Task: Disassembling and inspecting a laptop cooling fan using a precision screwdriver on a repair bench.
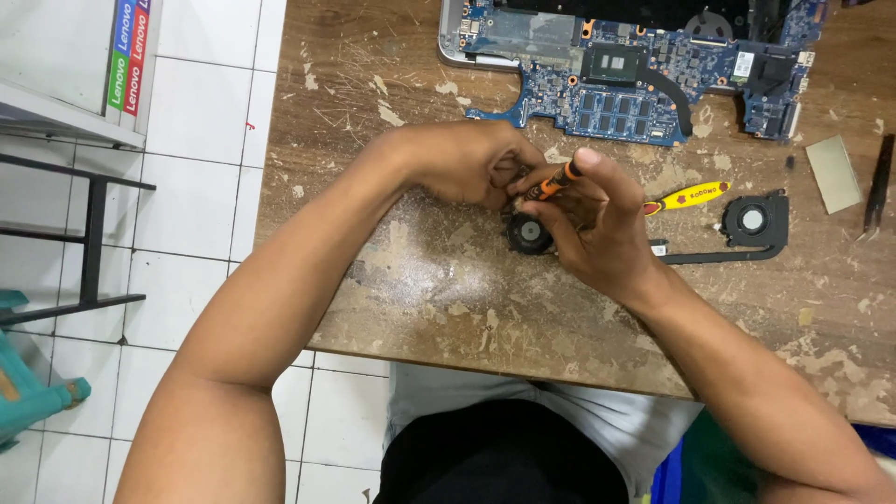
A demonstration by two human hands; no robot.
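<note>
Small black fan (pixel 528 233) held on bench (pixel 420 271) under both hands, left hand (pixel 467 163) curled over it, right hand (pixel 597 224) pinching orange screwdriver (pixel 553 183), wrists bent inward.

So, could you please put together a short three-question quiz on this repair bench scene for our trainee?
1. True or false: the right hand holds an orange-and-black screwdriver.
2. What sits under both hands? A) a small round black fan B) a phone C) a battery
3. Fill in: the opened laptop with its blue circuit board lies at the ______ edge of the wooden table.

Key
1. True; the left hand steadies the fan beside the tip.
2. A; a second fan with heat pipe lies apart to the right, near a yellow-handled tool.
3. Far.
</note>
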